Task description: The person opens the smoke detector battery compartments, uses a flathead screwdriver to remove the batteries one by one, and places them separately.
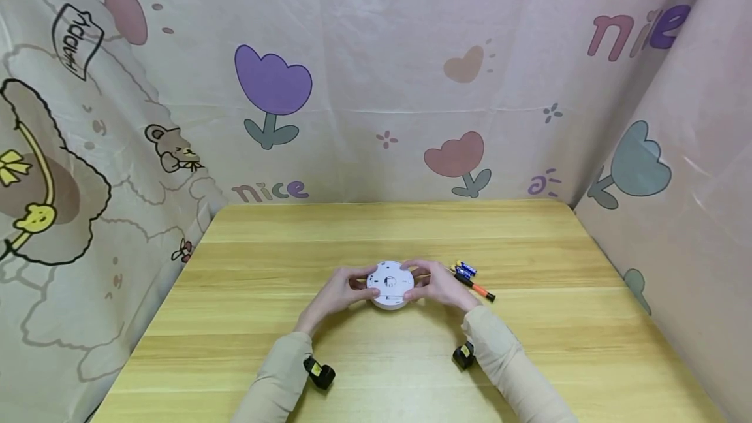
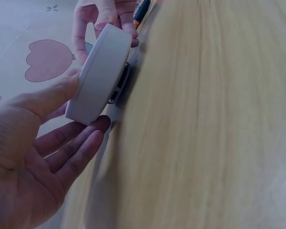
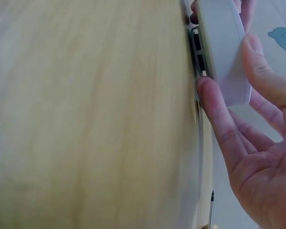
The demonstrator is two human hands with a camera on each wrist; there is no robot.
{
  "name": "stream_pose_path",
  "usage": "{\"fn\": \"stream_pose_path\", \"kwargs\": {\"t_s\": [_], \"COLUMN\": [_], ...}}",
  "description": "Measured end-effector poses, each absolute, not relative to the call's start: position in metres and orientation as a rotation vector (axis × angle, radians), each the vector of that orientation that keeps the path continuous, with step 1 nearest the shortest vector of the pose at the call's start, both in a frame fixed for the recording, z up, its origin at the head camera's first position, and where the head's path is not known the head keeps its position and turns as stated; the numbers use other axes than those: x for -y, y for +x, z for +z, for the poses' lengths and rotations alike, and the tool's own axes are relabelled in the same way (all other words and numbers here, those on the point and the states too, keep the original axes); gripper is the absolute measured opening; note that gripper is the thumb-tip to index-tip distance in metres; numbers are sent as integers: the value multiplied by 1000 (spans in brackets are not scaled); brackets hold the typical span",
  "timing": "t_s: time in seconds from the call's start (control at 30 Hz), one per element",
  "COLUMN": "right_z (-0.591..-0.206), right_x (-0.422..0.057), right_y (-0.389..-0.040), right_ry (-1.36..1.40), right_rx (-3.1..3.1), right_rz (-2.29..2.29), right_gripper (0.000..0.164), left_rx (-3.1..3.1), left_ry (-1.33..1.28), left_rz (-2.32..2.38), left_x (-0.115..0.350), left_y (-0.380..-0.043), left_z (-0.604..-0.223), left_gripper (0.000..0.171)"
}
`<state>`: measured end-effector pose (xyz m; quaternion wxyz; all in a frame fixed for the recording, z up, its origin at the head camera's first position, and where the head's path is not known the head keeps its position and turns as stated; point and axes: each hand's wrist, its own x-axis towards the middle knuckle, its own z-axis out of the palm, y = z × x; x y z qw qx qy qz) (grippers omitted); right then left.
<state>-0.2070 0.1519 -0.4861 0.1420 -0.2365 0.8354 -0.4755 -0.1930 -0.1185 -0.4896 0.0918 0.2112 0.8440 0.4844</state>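
A round white smoke detector [image 1: 390,284] is held between both hands, its flat face with small slots and markings turned up. My left hand [image 1: 341,289] grips its left edge, thumb on the upper face and fingers below. On the opposite edge my right hand [image 1: 437,284] pinches it in the same way. The left wrist view shows the detector's smooth side wall [image 2: 99,76] tilted, with a dark vented part on its underside. From the right wrist, a fingertip [image 3: 209,88] lies at that vented underside, close over the tabletop.
Blue batteries [image 1: 466,270] lie just right of my right hand, beside an orange-and-black screwdriver [image 1: 478,288]. The wooden table [image 1: 264,247] ends at a printed curtain [image 1: 364,149] at the back and sides. Black wrist cameras [image 1: 320,374] stick out inward from both sleeves.
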Motion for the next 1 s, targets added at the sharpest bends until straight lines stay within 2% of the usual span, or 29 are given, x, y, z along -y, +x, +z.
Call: {"fn": "stream_pose_path", "kwargs": {"t_s": [1.0], "right_z": [-485], "right_x": [-153], "right_y": [-206], "right_ry": [-683], "right_rx": [-2339], "right_rz": [-1413], "right_gripper": [64], "left_rx": [-2453], "left_ry": [552], "left_rz": [1517], "left_x": [117], "left_y": [-192], "left_z": [-491], "left_gripper": [59]}}
